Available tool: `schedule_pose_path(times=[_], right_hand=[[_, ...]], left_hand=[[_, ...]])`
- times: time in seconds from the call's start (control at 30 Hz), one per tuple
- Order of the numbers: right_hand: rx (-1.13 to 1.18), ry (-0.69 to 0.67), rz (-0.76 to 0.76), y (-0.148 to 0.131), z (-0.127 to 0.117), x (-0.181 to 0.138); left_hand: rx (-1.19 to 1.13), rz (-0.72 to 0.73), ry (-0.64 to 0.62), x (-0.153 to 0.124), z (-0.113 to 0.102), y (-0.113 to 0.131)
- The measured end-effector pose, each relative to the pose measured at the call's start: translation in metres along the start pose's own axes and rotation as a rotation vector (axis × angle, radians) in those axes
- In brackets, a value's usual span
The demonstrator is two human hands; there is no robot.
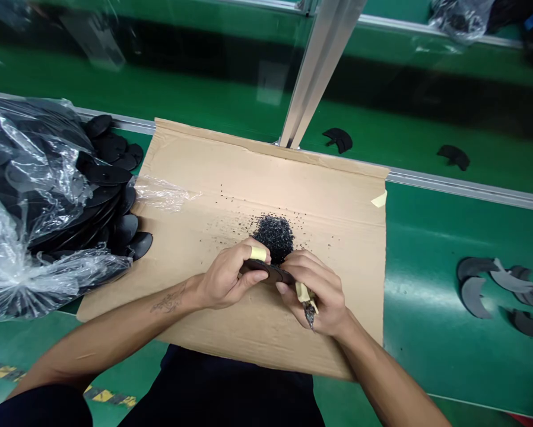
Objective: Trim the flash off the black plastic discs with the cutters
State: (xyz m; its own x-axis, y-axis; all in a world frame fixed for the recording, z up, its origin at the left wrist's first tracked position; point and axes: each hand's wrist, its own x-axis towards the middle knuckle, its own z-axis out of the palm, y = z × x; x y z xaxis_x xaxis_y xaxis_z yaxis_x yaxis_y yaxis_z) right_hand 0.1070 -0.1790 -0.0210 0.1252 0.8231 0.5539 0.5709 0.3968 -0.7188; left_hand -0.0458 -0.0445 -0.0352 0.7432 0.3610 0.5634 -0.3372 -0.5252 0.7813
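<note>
My left hand (229, 274) pinches the left end of a flat, curved black plastic piece (272, 273) between thumb and fingers. Yellow tape is wrapped around one of its fingertips. The fingers of my right hand (320, 289) close on the right end of the same piece, partly covering it. Yellow tape with a shiny dark scrap (310, 313) hangs at the right palm; whether it is gripped or stuck on, I cannot tell. Just beyond the fingers lies a heap of small black bits (274, 233), with loose ones scattered around it on the cardboard sheet (213, 157).
At left, a clear plastic bag (39, 172) spills black rounded discs (110, 178) onto the cardboard edge. Several curved black pieces (473, 293) lie on the green table (422, 237) at right. A metal post (317, 71) rises behind the cardboard, and two curved pieces lie beyond the rail (471, 188).
</note>
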Motion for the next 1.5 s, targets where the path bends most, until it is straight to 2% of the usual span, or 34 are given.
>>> schedule_pose_path(times=[0.5, 1.5], right_hand=[[-0.007, 0.013, 0.012, -0.0002, 0.0003, 0.0003], [-0.022, 0.001, 0.035, -0.0018, -0.0008, 0.0003]], left_hand=[[0.025, 0.011, 0.030, 0.0000, 0.0005, -0.0012], [0.046, -0.037, -0.008, -0.0015, -0.0003, -0.0004]])
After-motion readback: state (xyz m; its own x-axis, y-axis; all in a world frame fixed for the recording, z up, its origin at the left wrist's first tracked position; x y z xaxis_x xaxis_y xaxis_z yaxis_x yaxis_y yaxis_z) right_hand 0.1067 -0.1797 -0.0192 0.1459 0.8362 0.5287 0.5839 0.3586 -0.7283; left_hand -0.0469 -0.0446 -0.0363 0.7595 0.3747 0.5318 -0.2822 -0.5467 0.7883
